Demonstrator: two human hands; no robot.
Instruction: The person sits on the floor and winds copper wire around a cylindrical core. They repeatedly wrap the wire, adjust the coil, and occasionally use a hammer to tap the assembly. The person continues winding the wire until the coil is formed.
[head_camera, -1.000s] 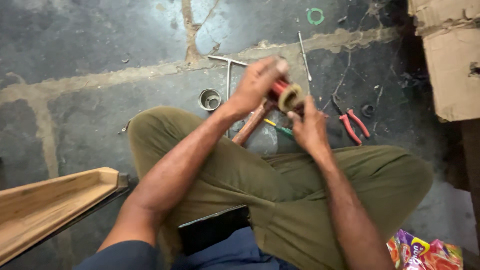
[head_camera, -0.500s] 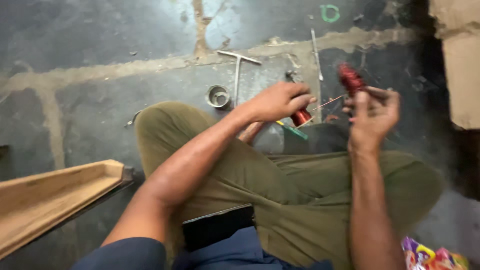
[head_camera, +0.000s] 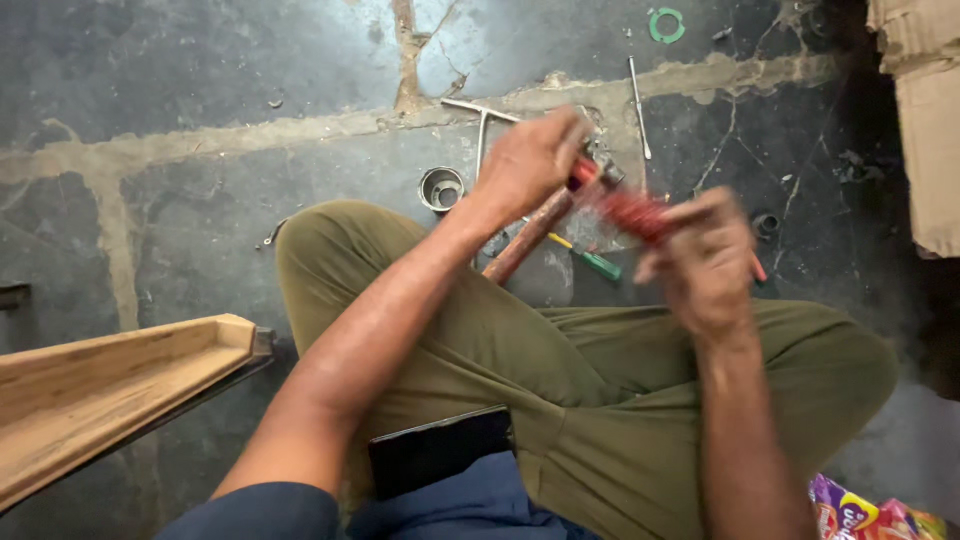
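I sit cross-legged in olive trousers (head_camera: 600, 370) on a dark concrete floor. My left hand (head_camera: 530, 160) is closed around the upper end of a reddish wooden-handled tool (head_camera: 522, 243) with a metal head, which slants down toward my knee. My right hand (head_camera: 703, 265) is blurred by motion and grips a red cylindrical part (head_camera: 630, 212). The red part reaches up toward the left hand. Whether it touches the tool's head is unclear through the blur.
On the floor beyond my knees lie a small metal cup (head_camera: 441, 188), a T-shaped metal bar (head_camera: 480, 118), a thin rod (head_camera: 638, 95), a green ring (head_camera: 666, 25) and a green-handled screwdriver (head_camera: 592, 262). A wooden channel (head_camera: 110, 380) is left, cardboard (head_camera: 920, 130) right, a colourful packet (head_camera: 870, 515) bottom right.
My right hand has come down and left with the red part, closing on the left hand. The left hand has lifted and now grips the wooden-handled tool.
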